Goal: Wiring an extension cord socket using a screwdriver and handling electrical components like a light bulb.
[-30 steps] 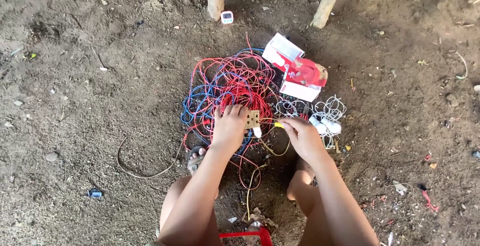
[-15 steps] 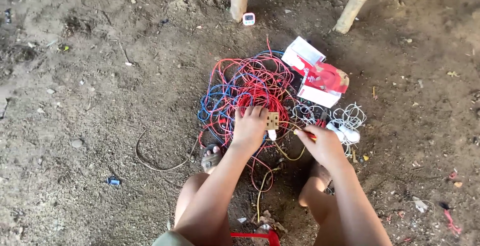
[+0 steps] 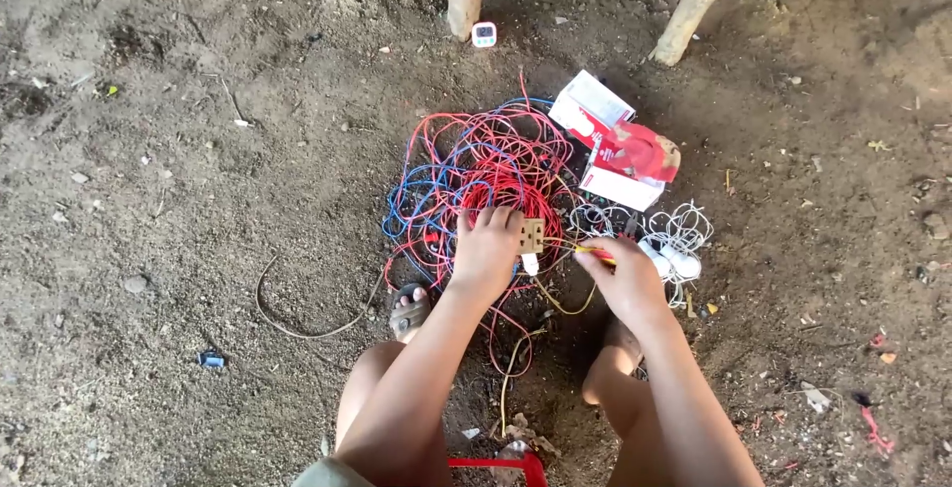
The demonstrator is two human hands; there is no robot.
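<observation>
Left hand (image 3: 486, 249): fingers curled, pressing small tan socket block (image 3: 531, 236) onto red-blue wire tangle (image 3: 476, 175). Right hand (image 3: 625, 279): fingers pinching yellow-handled tool (image 3: 592, 250), tip toward block, just right of it.

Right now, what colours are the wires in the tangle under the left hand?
Mostly red, some blue, in the wire tangle by the left hand; head view.
</observation>
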